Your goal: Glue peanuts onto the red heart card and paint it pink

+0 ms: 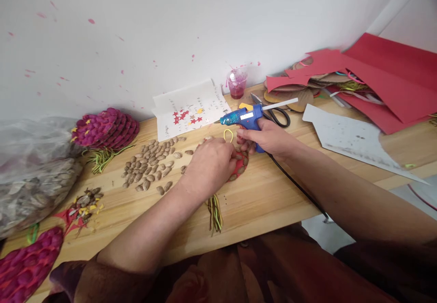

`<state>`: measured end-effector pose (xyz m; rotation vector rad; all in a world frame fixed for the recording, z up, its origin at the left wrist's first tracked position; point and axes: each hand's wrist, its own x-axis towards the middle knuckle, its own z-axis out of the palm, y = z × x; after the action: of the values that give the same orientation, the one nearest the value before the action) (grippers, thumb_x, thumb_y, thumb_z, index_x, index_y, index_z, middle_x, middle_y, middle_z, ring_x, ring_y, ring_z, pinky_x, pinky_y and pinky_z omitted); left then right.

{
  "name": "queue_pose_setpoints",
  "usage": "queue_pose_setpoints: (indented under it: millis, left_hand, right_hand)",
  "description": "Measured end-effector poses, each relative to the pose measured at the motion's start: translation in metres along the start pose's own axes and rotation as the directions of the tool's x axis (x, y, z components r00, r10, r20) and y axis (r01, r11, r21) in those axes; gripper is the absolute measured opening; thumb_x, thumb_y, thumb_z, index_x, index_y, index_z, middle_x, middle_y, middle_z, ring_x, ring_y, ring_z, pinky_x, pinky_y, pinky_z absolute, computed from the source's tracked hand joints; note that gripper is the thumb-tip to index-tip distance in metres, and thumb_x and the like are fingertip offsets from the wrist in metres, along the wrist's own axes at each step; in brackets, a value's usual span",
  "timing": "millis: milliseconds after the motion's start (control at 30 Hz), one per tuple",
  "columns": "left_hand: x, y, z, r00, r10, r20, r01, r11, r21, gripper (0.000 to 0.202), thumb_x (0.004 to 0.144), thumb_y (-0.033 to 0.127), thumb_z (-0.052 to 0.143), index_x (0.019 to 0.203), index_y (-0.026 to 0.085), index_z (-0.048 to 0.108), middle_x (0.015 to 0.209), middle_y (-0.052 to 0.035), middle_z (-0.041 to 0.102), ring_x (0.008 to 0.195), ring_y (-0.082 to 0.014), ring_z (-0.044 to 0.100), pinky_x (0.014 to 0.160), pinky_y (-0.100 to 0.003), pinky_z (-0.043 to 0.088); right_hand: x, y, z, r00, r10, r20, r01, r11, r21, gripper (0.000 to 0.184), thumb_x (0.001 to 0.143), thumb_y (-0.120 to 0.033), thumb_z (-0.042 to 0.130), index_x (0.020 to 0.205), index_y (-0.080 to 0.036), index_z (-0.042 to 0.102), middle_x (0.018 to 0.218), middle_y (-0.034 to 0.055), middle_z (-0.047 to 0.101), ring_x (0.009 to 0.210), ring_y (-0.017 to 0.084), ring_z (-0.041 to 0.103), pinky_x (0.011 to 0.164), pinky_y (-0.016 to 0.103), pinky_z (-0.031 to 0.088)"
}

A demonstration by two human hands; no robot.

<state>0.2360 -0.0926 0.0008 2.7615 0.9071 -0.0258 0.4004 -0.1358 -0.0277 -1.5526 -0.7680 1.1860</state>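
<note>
My right hand [276, 138] grips a blue hot glue gun [251, 117] with a white glue stick jutting from its back. Its nozzle points left. Bent over a red piece [235, 175] edged with brown shells, my left hand [213, 161] has its fingers curled together; whatever they hold is hidden beneath the hand. A yellow cord loop [228, 135] stands up between the hands. From under my left wrist hangs a yellow, green and brown tassel [215, 214]. Loose brown speckled shells [150, 161] lie spread to the left of that hand.
Behind are white paper [191, 111] with small stars, a plastic cup [236, 84] of pink liquid and scissors [282, 116]. Magenta shell-covered pieces [109, 130] and a plastic bag [34, 189] sit left. Red card [392, 79] is piled right. The glue gun's black cord [297, 187] crosses the table edge.
</note>
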Motion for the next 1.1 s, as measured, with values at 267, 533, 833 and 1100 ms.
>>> queue_pose_setpoints:
  millis: [267,533,833,1100]
  left_hand:
    - [0.002,-0.002,0.003,1.000,0.008,-0.009,-0.008,0.999,-0.033,0.018,0.087,0.018,0.063,0.090,0.018,0.080,0.092,-0.0088,0.075,0.085,-0.0243,0.068,0.081,-0.035,0.053]
    - [-0.003,-0.016,-0.003,0.998,0.010,-0.062,-0.015,0.996,-0.088,0.017,0.087,0.019,0.064,0.095,0.021,0.079,0.090,-0.0055,0.074,0.077,-0.0204,0.066,0.077,-0.033,0.051]
    - [-0.009,-0.030,-0.011,0.994,-0.018,-0.105,0.006,0.994,-0.113,0.015,0.084,0.013,0.066,0.087,0.019,0.078,0.083,-0.0034,0.072,0.070,-0.0177,0.063,0.074,-0.032,0.050]
    - [-0.011,-0.028,-0.008,0.992,0.022,-0.123,-0.040,0.989,-0.144,0.015,0.086,0.016,0.064,0.087,0.020,0.078,0.087,-0.0037,0.073,0.073,-0.0182,0.065,0.071,-0.031,0.048]
  right_hand:
    - [0.000,0.000,0.000,1.000,0.000,0.003,0.000,1.000,0.011,0.013,0.091,-0.010,0.068,0.084,-0.018,0.061,0.068,0.0004,0.071,0.053,0.012,0.066,0.042,0.019,0.049]
    - [-0.001,0.000,0.000,1.000,-0.013,0.011,0.012,1.000,0.004,0.014,0.092,-0.010,0.067,0.082,-0.017,0.061,0.068,0.0002,0.069,0.053,0.011,0.065,0.042,0.019,0.049]
    - [0.000,0.002,-0.001,1.000,-0.011,0.015,0.011,1.000,0.018,0.013,0.093,-0.012,0.068,0.083,-0.017,0.061,0.067,-0.0001,0.069,0.053,0.012,0.066,0.042,0.019,0.049]
    - [-0.001,0.000,0.000,1.000,-0.006,0.014,0.006,1.000,0.002,0.015,0.093,-0.011,0.067,0.081,-0.017,0.061,0.068,0.0005,0.069,0.053,0.012,0.066,0.042,0.019,0.050]
